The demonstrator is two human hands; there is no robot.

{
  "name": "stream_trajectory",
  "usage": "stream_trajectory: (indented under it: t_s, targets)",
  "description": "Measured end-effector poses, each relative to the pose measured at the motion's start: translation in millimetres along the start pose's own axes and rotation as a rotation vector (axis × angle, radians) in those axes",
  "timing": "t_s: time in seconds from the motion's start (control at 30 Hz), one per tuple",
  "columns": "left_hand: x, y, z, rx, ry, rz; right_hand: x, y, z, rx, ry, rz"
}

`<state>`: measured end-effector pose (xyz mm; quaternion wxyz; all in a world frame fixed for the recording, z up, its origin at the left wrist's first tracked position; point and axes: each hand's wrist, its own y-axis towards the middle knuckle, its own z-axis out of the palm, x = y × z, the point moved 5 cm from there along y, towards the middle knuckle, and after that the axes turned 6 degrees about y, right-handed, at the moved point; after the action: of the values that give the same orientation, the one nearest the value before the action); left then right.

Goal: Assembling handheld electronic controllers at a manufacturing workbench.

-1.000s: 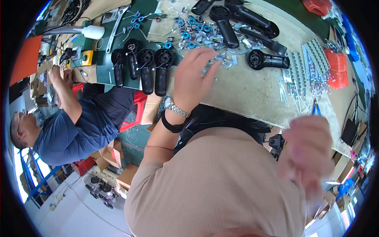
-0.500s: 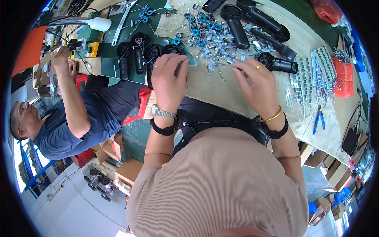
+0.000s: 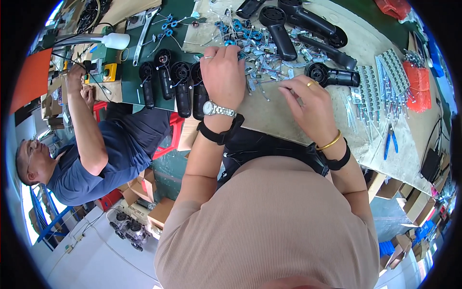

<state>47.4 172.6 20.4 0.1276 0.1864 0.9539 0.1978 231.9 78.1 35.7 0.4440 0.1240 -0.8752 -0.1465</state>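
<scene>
I see my left hand (image 3: 222,72) lying palm-down, fingers curled loosely over a scatter of small metal parts (image 3: 262,67), thin stamped silvery pieces mixed with blue-wound coils (image 3: 237,25), spread across the middle of the worktop (image 3: 269,111), a matte tan sheet. Its fingertips touch the near edge of that scatter; I cannot tell whether they grip a piece. My right hand (image 3: 310,103) hovers just to the right of the pile, thumb and forefinger pinched together on something too small to make out. Just left of my left hand, 4 black rounded plastic housings (image 3: 175,86) lie side by side along the worktop's near edge on a green mat (image 3: 127,91). Blue-handled pliers (image 3: 390,142) lie toward the right edge.
</scene>
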Motion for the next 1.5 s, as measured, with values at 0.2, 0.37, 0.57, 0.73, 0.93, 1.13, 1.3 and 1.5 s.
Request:
stream_trajectory:
  t_s: [0.2,0.37,0.57,0.73,0.93,1.13,1.3,1.5]
  targets:
    - [-4,6,-21,-0.164,-0.093,0.009,-2,8,-6,-0.035,0.038,0.001]
    - [5,17,-40,-0.223,-0.172,0.068,5,26,-7,-0.106,0.097,-0.044]
    - [-3,11,-36,-0.019,-0.431,-0.065,6,43,8,-0.113,0.174,-0.024]
    - [-5,3,-37,0.065,-0.746,-0.232,0,52,24,-0.098,0.222,-0.003]
    - [2,0,-37,0.093,-0.9,-0.281,-3,62,27,-0.118,0.059,-0.059]
    - [22,-14,-48,0.084,-0.863,-0.267,18,69,14,-0.205,-0.033,-0.346]
    - [18,-44,-68,0.082,-1.179,-0.487,33,52,38,0.023,0.146,-0.234]
    - [35,-77,-68,-0.073,-1.125,-0.593,44,38,78,0.161,0.324,-0.13]
